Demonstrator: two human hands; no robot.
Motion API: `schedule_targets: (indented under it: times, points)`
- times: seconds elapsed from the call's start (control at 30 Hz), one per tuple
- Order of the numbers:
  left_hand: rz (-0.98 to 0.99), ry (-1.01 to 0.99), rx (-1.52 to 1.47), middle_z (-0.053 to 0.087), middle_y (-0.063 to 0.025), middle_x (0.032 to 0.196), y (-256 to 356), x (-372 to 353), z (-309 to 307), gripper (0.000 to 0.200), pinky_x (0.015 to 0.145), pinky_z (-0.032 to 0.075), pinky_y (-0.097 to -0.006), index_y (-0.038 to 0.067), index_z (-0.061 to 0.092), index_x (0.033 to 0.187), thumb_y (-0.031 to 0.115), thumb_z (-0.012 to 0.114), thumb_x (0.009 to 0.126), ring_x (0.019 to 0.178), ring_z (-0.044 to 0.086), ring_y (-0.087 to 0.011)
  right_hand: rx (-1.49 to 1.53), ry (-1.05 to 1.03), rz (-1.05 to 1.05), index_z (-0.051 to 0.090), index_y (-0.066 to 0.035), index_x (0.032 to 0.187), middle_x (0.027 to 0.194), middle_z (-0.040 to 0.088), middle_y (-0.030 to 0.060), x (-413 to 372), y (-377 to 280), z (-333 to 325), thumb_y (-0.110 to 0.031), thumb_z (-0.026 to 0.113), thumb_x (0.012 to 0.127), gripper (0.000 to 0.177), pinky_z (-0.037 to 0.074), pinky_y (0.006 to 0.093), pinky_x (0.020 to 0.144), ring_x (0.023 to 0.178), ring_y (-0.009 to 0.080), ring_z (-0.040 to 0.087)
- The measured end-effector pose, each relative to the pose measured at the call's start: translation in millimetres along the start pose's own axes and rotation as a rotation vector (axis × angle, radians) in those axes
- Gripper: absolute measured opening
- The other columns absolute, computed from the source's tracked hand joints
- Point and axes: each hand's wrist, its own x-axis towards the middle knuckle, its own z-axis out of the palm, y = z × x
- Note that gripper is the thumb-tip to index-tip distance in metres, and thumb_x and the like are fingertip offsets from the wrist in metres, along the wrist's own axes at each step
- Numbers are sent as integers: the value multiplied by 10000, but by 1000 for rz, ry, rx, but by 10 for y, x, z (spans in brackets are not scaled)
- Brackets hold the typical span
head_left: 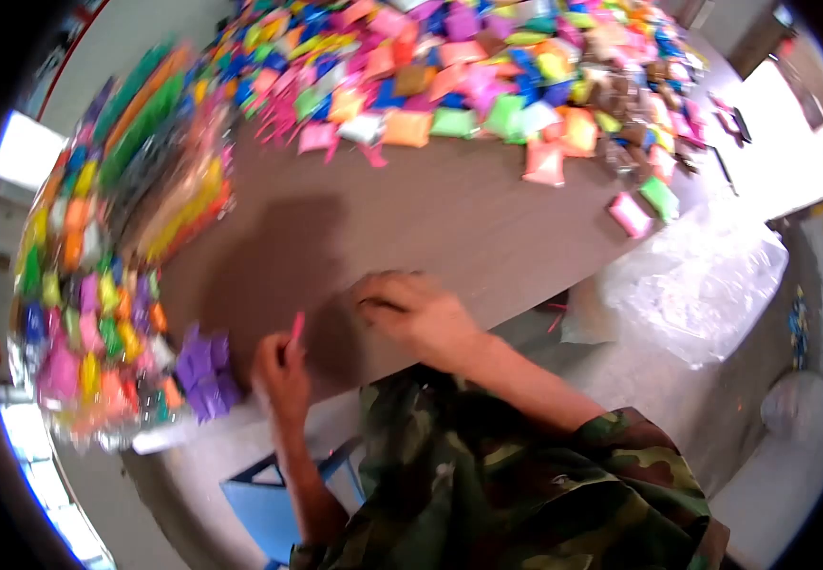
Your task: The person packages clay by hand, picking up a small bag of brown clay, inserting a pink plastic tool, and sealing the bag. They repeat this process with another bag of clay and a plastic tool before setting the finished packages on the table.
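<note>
My left hand [283,375] is closed around a slim pink strip [297,328], whose end sticks up past the thumb at the table's near edge. My right hand [421,313] hovers over or rests on the brown table [411,209], to the right of the left one. Its fingers are curled in toward the thumb and blurred; whatever they hold, if anything, cannot be made out. Left of my left hand lies a bundle of purple packets [207,375].
A big heap of small colourful packets [454,123] covers the far side of the table. Bagged packets [98,313] and long coloured bundles [150,142] line the left. Clear plastic bags [696,285] hang at the right edge. A blue stool [259,508] stands below.
</note>
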Motion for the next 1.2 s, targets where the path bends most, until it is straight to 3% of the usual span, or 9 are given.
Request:
schedule_targets:
  times: [0.07, 0.2, 0.3, 0.33, 0.43, 0.5, 0.77, 0.93, 1.2]
  points:
    - [-155, -35, -150, 705, -113, 888, 411, -1, 41, 85, 706, 567, -336, 12, 664, 1054, 94, 676, 1031, 795, 739, -178, 70, 2, -15, 745, -95, 1030, 1243, 676, 39, 1, -48, -50, -112, 709, 836, 198, 536, 402, 972, 1168, 253, 670]
    - [-10, -56, -343, 743, -118, 897, 698, 23, 321, 145, 707, 569, -343, 22, 722, 1121, 35, 735, 977, 794, 739, -214, -51, 35, -23, 752, -91, 1004, 1168, 712, 57, -33, -117, -107, -102, 706, 831, 180, 554, 416, 978, 1119, 273, 709]
    - [183, -73, -240, 741, -141, 921, 677, 87, 425, 161, 696, 557, -347, 26, 743, 1108, 11, 746, 947, 787, 730, -282, -34, 32, -24, 759, -92, 1017, 1160, 725, 57, -60, -87, -83, -95, 711, 826, 197, 558, 424, 978, 1108, 275, 713]
    - [135, -73, -253, 728, -153, 933, 713, 93, 422, 130, 696, 549, -357, 21, 745, 1048, -17, 742, 924, 791, 713, -324, -22, 27, -21, 759, -92, 1017, 1160, 725, 57, -60, -82, -86, -95, 711, 826, 197, 558, 424, 978, 1108, 275, 713]
    - [107, -99, -196, 728, -152, 936, 703, 152, 411, 113, 702, 552, -365, 16, 734, 1034, -18, 736, 926, 793, 712, -325, -31, 9, -24, 767, -97, 1037, 1161, 730, 55, -47, -76, -92, -89, 715, 833, 211, 557, 431, 984, 1112, 274, 712]
    - [128, -93, -184, 724, -151, 930, 650, 210, 425, 104, 699, 551, -366, 13, 729, 1026, -18, 731, 927, 789, 707, -330, -23, 5, -6, 790, -64, 1032, 1146, 741, 67, -47, -75, -90, -95, 818, 825, 212, 568, 448, 960, 1090, 305, 720]
    - [167, -19, -39, 712, -152, 907, 459, 424, 339, 91, 705, 547, -381, 10, 730, 1025, 0, 719, 936, 787, 694, -343, -55, 11, 12, 781, -93, 1047, 1153, 728, 48, -104, -97, -59, -51, 739, 826, 229, 558, 438, 983, 1097, 280, 708]
    - [154, -125, -258, 699, -145, 905, 753, 328, 298, 124, 703, 549, -402, 25, 739, 1053, 4, 725, 932, 803, 685, -368, -59, -7, 8, 783, -92, 1045, 1159, 720, 40, -86, -97, -89, -41, 754, 816, 236, 560, 429, 975, 1102, 277, 706]
    - [207, -227, -110, 688, -147, 949, 837, 510, 415, 84, 736, 543, -445, 44, 731, 1038, 92, 687, 984, 856, 683, -380, -101, -13, -41, 780, -96, 1049, 1149, 718, 33, -29, -98, -108, -42, 752, 831, 226, 555, 426, 975, 1115, 268, 702]
